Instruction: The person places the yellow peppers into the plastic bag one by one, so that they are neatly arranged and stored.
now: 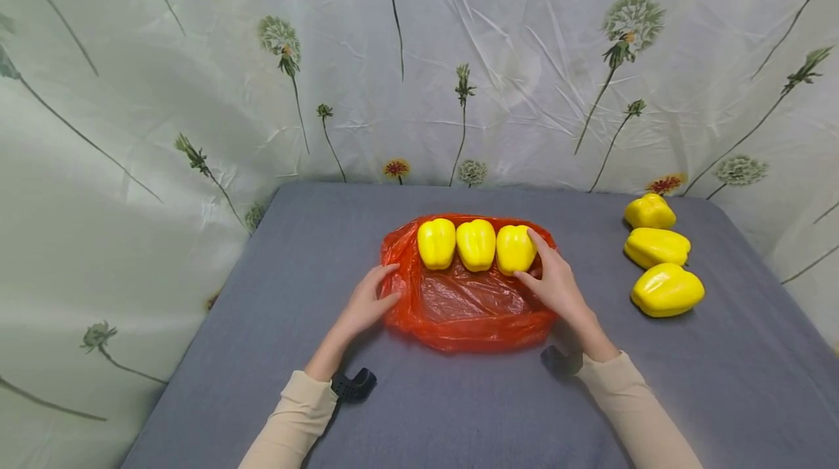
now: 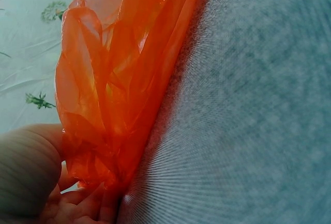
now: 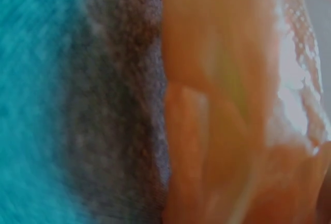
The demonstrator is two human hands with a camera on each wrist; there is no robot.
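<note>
A red plastic bag (image 1: 459, 334) lies spread on the table with its mouth facing up. Along its far side, three yellow bell peppers sit in a row: the left one (image 1: 436, 244), the middle one (image 1: 475, 245) and the right one (image 1: 513, 249). My right hand (image 1: 558, 285) holds the right pepper between thumb and fingers. At the bag's left side, my left hand (image 1: 364, 301) grips the plastic; the left wrist view has thumb and fingertips at the bunched film (image 2: 111, 89). Blurred orange film (image 3: 217, 131) fills much of the right wrist view.
Three more yellow bell peppers stand in a column at the right of the grey table (image 1: 301, 236): a far one (image 1: 650, 211), a middle one (image 1: 657, 247) and a near one (image 1: 668, 290). A flower-printed curtain (image 1: 419, 76) hangs behind the table.
</note>
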